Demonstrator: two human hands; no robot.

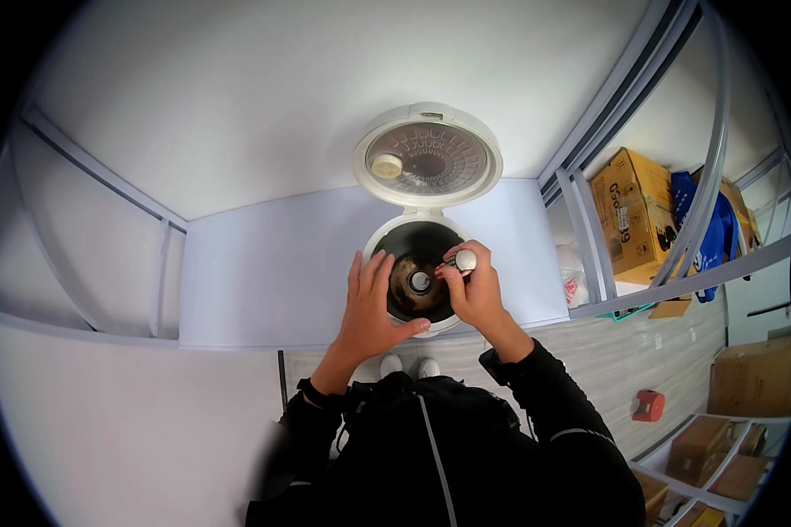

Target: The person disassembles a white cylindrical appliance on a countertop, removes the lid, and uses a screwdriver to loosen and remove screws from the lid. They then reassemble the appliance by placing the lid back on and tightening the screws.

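A white rice cooker (375,243) stands in front of me with its lid (430,158) raised. The inner pot is out, so the brown-stained bottom (404,283) and the round metal sensor (420,281) at its centre show. My left hand (371,307) rests on the cooker's left and near rim, fingers spread and thumb stretched to the right. In my right hand (479,294), over the right side of the cavity, is a short dark tool with a silver round end (465,260). Its tip, partly hidden by my fingers, points into the cooker; its exact kind cannot be made out.
The cooker sits on a white tabletop (272,263) against a white wall. Grey metal frame posts (593,233) rise at the right, with a cardboard box (628,215) and a blue bag (712,233) beyond. A red stool (649,406) stands on the floor at right.
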